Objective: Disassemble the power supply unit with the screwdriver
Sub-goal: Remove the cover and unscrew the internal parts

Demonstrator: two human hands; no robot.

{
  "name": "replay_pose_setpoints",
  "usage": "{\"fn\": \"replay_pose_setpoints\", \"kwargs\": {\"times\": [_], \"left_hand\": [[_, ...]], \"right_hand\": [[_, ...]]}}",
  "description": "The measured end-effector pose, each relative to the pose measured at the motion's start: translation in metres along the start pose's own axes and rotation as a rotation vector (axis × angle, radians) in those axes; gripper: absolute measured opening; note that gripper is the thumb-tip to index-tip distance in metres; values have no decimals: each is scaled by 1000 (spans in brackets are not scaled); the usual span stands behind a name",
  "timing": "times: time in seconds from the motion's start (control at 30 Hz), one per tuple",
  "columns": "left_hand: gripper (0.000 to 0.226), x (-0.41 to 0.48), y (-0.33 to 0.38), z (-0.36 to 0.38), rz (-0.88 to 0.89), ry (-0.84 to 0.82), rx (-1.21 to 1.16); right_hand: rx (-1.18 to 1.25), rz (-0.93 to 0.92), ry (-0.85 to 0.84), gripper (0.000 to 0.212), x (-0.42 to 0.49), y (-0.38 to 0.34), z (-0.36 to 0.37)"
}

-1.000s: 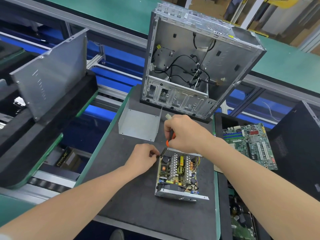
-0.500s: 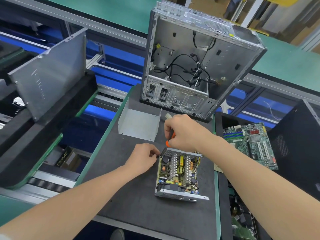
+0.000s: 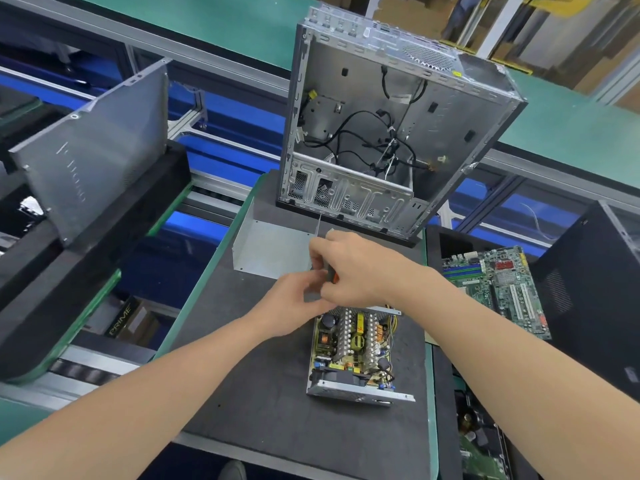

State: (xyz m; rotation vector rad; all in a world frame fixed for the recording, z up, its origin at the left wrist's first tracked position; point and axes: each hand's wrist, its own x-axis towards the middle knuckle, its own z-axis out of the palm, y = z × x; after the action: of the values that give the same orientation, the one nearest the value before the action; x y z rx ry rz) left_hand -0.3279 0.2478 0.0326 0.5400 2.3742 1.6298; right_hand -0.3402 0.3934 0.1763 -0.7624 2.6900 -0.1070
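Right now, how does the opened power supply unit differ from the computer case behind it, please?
The power supply unit lies flat on the dark mat; the computer case stands upright at its far end. The power supply unit is packed with electronic parts; the computer case holds little but loose cables. The power supply unit is much smaller than the computer case. Both are opened metal shells.

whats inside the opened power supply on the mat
The power supply holds a circuit board with silver heatsinks, a yellow transformer, a copper coil and yellow wires. Part of its far end is covered by the left hand and the right hand, which grips the screwdriver.
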Motion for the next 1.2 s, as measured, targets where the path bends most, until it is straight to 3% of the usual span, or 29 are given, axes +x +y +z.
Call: {"fn": "replay_pose_setpoints", "kwargs": {"times": [0.07,0.17,0.23,0.37,0.53,0.67,0.73,0.87,0.9,0.97,1.07,1.2], "left_hand": [[24,8,4,-1,14,8,31],[31,16,4,0,-3,-10,41],[31,16,2,-1,-10,-14,4],[30,15,1,-4,12,-35,-70],[25,17,0,-4,-10,-15,-31],[33,16,3,-3,-11,-6,-8],[41,17,3,-3,-3,2,43],[30,18,2,-2,6,-24,45],[32,17,1,-2,-7,-24,36],[38,17,1,-3,-14,-21,5],[39,15,1,-4,13,-36,-48],[35,16,0,-4,-11,-10,-5]], "right_hand": [[-9,38,75,24,1,-3,2],[-255,238,262,43,0,-5,8],[-292,288,224,44,1,-6,8],[-160,86,66,16,2,5,-4],[-149,-240,-88,14,2,17,-8],[-137,-251,-97,17,2,19,-5],[-85,-200,-41,10,-2,15,-4],[-320,143,267,48,-4,3,6],[-343,220,274,54,-4,-2,8],[-284,283,214,45,0,-4,11],[-177,165,107,20,2,2,5],[-88,-93,-49,10,-3,8,-3]]}}
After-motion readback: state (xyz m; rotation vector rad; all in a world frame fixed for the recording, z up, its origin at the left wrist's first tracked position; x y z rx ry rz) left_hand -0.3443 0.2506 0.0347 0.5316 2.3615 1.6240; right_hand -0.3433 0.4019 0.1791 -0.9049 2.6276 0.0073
